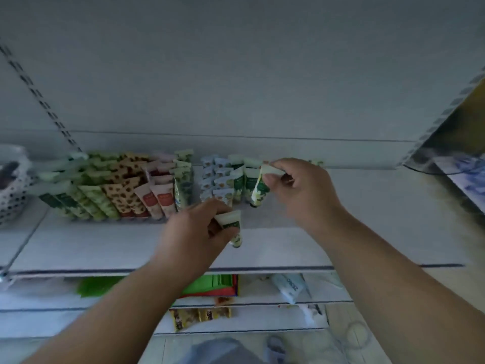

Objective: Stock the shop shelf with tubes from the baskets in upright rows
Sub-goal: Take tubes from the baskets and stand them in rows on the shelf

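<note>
Rows of upright tubes (157,190) stand at the back of the white shelf (105,248), green, yellow-patterned and pink on the left, pale blue and dark green toward the middle. My right hand (301,190) pinches the flat top of a green floral tube (259,193) at the right end of the dark green row (242,185). My left hand (194,232) holds a second green tube (232,227) lower down, in front of the rows, above the bare shelf.
A white perforated basket (13,195) sits at the shelf's far left. Slotted uprights run up the back panel at left and right. Lower shelves hold green and red packets (210,285) and a white pack (288,287). Bare shelf stretches to the right.
</note>
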Demonstrator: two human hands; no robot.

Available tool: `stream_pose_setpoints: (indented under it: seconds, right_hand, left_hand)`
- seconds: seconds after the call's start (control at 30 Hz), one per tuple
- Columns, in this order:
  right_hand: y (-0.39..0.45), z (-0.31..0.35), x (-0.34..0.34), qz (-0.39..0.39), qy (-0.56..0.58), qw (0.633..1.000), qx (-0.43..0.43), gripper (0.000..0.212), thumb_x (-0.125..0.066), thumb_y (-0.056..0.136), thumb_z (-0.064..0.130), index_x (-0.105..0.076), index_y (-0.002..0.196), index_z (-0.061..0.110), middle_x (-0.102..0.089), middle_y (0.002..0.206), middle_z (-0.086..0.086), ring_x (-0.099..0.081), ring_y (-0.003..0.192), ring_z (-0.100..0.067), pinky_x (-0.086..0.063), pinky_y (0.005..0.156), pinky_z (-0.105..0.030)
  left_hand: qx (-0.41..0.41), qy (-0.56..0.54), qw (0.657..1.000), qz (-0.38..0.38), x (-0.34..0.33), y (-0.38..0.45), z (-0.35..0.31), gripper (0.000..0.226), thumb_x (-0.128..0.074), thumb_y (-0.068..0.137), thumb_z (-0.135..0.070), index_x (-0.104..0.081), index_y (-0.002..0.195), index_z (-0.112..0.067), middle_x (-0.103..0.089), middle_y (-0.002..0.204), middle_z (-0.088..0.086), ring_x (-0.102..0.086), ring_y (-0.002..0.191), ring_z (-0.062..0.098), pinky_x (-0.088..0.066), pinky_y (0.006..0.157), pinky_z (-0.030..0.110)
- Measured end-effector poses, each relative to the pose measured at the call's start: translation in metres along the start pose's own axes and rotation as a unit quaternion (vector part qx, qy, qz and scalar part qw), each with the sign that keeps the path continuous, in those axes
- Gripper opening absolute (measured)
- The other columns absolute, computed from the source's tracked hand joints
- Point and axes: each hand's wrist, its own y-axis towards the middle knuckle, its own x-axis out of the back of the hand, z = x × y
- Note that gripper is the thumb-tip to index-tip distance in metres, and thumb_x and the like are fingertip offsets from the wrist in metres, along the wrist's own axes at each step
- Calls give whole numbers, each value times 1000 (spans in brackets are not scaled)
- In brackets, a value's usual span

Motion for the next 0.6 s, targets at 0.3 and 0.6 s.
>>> stream_pose_setpoints:
  seconds: [0.3, 0.6]
  right_hand:
    - [44, -17, -32, 105, -52, 981, 158, 22, -62, 94, 25, -71, 104, 8, -68, 99, -13, -63, 89, -29, -50, 76, -39]
    - [27, -4, -22, 99, -40, 978, 177, 19, -59, 95, 27, -71, 94, 12, -59, 88, -5, -57, 73, -20, -46, 65, -31]
  left_hand:
    - [110, 5, 991, -77, -13, -22, -27, 20, -76, 79, -32, -61, 92, -37, -60, 76, -16, -58, 69, 1, -47, 56, 22]
    - [121, -8, 991, -63, -21, -21, -18, 44, -78, 74, -39, -41, 97, -37, -55, 71, -13, -51, 58, 1, -39, 53, 25]
